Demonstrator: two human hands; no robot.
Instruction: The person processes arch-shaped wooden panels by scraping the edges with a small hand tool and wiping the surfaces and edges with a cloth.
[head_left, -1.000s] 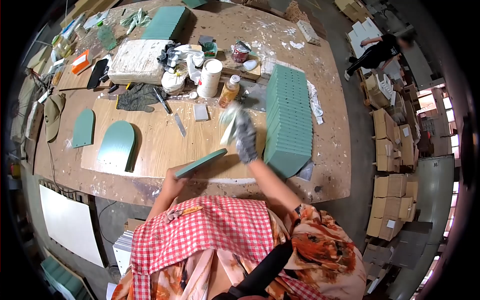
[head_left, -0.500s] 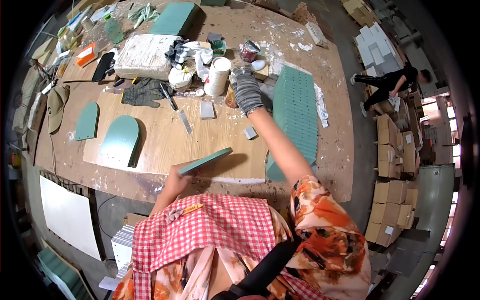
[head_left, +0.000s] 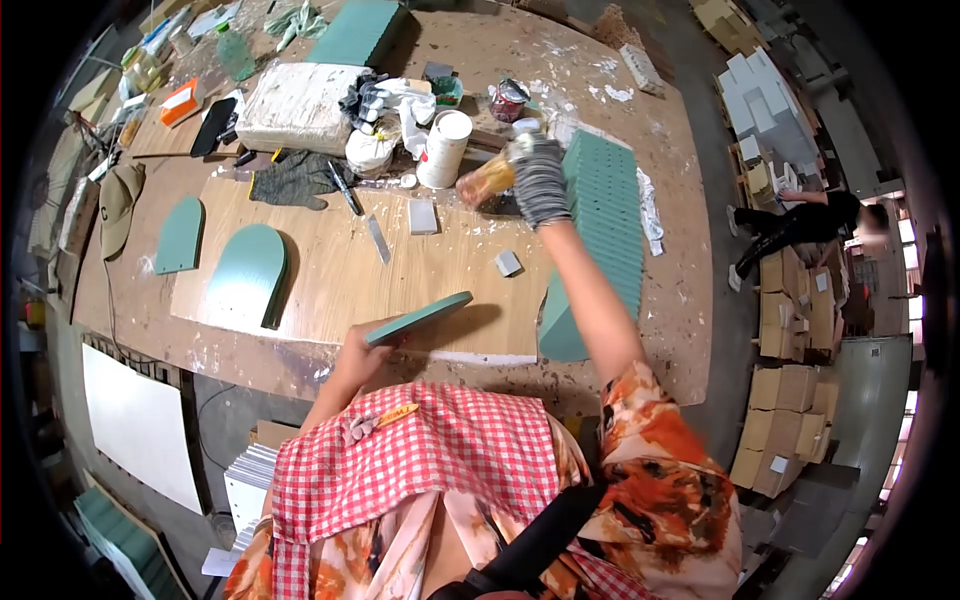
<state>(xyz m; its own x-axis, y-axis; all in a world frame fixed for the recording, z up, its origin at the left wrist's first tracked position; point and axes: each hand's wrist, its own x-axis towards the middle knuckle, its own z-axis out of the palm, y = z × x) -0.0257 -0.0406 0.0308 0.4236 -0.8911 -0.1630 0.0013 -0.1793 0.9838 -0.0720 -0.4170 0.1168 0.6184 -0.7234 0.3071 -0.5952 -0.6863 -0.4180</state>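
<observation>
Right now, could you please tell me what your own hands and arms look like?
My right hand wears a grey, dark-streaked knit glove that ends at the wrist; the forearm is bare. Higher up is a loose sleeve in pale pink with orange and black blotches. My left hand has no glove.

Two hands (head_left: 542,180). Three loose green boards (head_left: 180,235) at least; three green stacks (head_left: 602,190), two on bench (head_left: 685,250), one below. Two grey blocks (head_left: 422,217). One scraper (head_left: 378,239), one amber bottle (head_left: 484,183), one white bottle (head_left: 442,158), one red can (head_left: 508,100), one phone (head_left: 212,127), one orange box (head_left: 181,103), one cap (head_left: 118,205). One co-worker (head_left: 805,225) over by cartons (head_left: 780,300).
</observation>
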